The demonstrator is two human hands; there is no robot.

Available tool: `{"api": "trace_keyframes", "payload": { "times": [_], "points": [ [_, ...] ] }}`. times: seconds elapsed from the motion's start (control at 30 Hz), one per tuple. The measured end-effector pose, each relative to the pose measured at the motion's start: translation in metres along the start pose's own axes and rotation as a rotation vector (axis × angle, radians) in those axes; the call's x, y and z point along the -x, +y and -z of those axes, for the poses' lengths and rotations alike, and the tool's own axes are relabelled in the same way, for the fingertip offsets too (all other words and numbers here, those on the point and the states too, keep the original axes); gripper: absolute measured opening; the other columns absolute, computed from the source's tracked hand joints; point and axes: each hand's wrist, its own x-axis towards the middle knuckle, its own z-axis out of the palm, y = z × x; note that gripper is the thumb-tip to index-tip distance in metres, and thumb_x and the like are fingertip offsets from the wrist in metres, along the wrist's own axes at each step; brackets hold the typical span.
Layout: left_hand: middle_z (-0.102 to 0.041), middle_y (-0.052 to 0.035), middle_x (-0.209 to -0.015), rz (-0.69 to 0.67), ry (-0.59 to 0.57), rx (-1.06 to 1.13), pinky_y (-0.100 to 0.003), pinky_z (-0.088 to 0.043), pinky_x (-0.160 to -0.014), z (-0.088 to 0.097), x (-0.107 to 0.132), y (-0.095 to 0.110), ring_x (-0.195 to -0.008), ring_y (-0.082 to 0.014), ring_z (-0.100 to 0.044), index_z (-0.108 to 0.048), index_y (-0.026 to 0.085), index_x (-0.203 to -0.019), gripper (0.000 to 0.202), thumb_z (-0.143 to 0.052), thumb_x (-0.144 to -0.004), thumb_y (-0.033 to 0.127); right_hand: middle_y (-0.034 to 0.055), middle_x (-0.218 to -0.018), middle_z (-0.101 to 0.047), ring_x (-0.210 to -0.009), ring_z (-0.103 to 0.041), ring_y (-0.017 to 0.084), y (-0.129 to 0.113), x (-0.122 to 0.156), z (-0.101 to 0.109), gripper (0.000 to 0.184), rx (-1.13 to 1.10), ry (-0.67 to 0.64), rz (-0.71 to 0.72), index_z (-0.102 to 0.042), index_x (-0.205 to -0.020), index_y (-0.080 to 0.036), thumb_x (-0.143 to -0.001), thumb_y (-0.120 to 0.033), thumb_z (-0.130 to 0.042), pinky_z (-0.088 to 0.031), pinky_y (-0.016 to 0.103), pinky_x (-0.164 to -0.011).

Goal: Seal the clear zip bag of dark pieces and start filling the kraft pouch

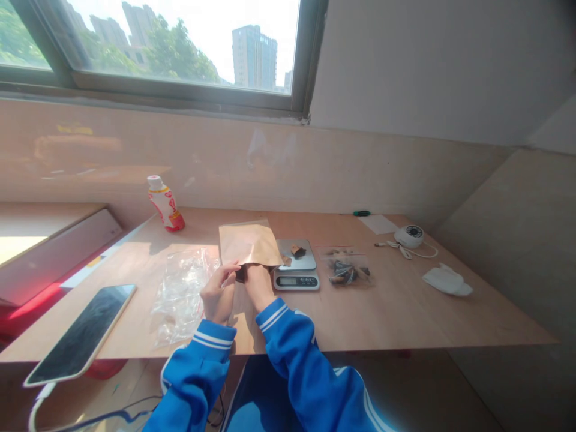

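Note:
Both of my hands hold a brown kraft paper pouch point(249, 242) upright above the wooden table point(382, 312). My left hand point(219, 294) pinches its lower left edge. My right hand point(258, 285) grips the bottom right, fingers closed on it. Just right of the pouch stands a small digital scale point(296, 264) with a brown piece point(297, 250) on its pan. A clear bag of dark pieces point(345, 269) lies right of the scale. Blue sleeves with white stripes cover both arms.
Crumpled clear plastic bags point(180, 294) lie left of my hands. A phone point(83, 333) rests at the table's left front corner. A red and white bottle point(164, 204) stands at the back left. A white round device with cable point(408, 236), paper and a white cloth point(446, 281) sit right.

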Motion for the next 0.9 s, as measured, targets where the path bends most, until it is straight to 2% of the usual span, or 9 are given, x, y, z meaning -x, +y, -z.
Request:
{"api": "trace_keyframes", "payload": {
  "times": [0.07,0.13,0.27,0.33,0.4,0.5,0.6,0.73,0.9],
  "points": [
    [-0.070,-0.0048,-0.105,0.006,0.011,-0.016,-0.034,-0.052,-0.090,0.001,-0.003,0.001,-0.098,-0.0197,-0.066,-0.065,0.021,-0.086,0.016,-0.051,-0.079,0.020,0.0141,-0.089,-0.069,-0.086,-0.064,0.027,-0.003,0.011,0.010,0.024,0.072,-0.014,0.008,-0.068,-0.092,-0.015,-0.084,-0.006,-0.047,-0.050,0.037,-0.077],
    [-0.070,-0.0042,-0.104,0.019,0.012,-0.024,-0.033,-0.052,-0.089,0.002,-0.006,0.001,-0.096,-0.0188,-0.067,-0.065,0.022,-0.086,0.016,-0.052,-0.078,0.020,0.0157,-0.098,-0.068,-0.093,-0.062,0.027,-0.006,0.023,0.022,0.026,0.071,0.014,0.037,-0.064,-0.102,-0.014,-0.087,-0.008,-0.044,-0.050,0.039,-0.081],
    [-0.071,-0.0025,-0.103,0.036,0.008,-0.032,-0.031,-0.052,-0.087,0.004,-0.008,0.001,-0.094,-0.0175,-0.067,-0.065,0.023,-0.086,0.015,-0.053,-0.077,0.020,0.0082,-0.106,-0.066,-0.100,-0.061,0.021,-0.007,0.043,0.049,0.023,-0.289,0.058,0.134,-0.059,-0.109,-0.021,-0.090,-0.019,-0.046,-0.049,0.036,-0.089],
    [-0.071,-0.0024,-0.103,0.044,0.015,-0.021,-0.031,-0.052,-0.087,0.004,-0.009,0.001,-0.094,-0.0176,-0.067,-0.065,0.023,-0.085,0.013,-0.054,-0.077,0.021,0.0061,-0.106,-0.066,-0.099,-0.062,0.019,-0.002,0.049,0.066,0.020,-0.459,0.097,0.087,-0.059,-0.106,-0.022,-0.090,-0.025,-0.049,-0.050,0.034,-0.088],
    [-0.071,-0.0024,-0.101,0.055,0.032,-0.018,-0.031,-0.052,-0.087,0.004,-0.009,0.001,-0.094,-0.0177,-0.067,-0.064,0.023,-0.084,0.012,-0.055,-0.076,0.021,0.0061,-0.103,-0.067,-0.095,-0.064,0.019,0.010,0.048,0.084,0.020,-0.526,0.185,-0.013,-0.060,-0.103,-0.021,-0.087,-0.030,-0.053,-0.052,0.034,-0.085],
    [-0.071,-0.0024,-0.101,0.067,0.046,-0.004,-0.031,-0.052,-0.087,0.004,-0.008,0.002,-0.093,-0.0176,-0.067,-0.064,0.023,-0.084,0.014,-0.054,-0.076,0.019,0.0078,-0.099,-0.068,-0.091,-0.063,0.020,0.041,0.039,0.110,0.022,-0.421,0.347,-0.085,-0.063,-0.099,-0.019,-0.083,-0.033,-0.059,-0.051,0.036,-0.084],
    [-0.071,-0.0024,-0.101,0.078,0.045,0.002,-0.031,-0.052,-0.087,0.003,-0.007,0.002,-0.094,-0.0173,-0.067,-0.065,0.023,-0.084,0.015,-0.053,-0.075,0.018,0.0082,-0.093,-0.068,-0.090,-0.062,0.022,0.078,0.026,0.128,0.016,-0.204,0.427,-0.020,-0.065,-0.086,-0.018,-0.080,-0.033,-0.061,-0.049,0.038,-0.085],
    [-0.071,-0.0021,-0.103,0.074,0.048,-0.010,-0.031,-0.052,-0.089,0.001,-0.007,0.001,-0.094,-0.0171,-0.067,-0.065,0.023,-0.084,0.016,-0.052,-0.076,0.017,0.0088,-0.089,-0.069,-0.091,-0.062,0.024,0.110,0.016,0.131,0.017,-0.038,0.331,0.057,-0.065,-0.076,-0.020,-0.082,-0.033,-0.057,-0.048,0.042,-0.087],
    [-0.071,-0.0022,-0.102,0.104,0.047,-0.012,-0.031,-0.051,-0.088,0.003,-0.007,0.003,-0.096,-0.0180,-0.066,-0.065,0.022,-0.081,0.014,-0.053,-0.075,0.017,0.0104,-0.103,-0.070,-0.102,-0.061,0.024,0.116,0.017,0.122,0.024,0.076,0.166,0.134,-0.070,-0.090,-0.021,-0.089,-0.032,-0.048,-0.046,0.044,-0.094]
  ]
}}
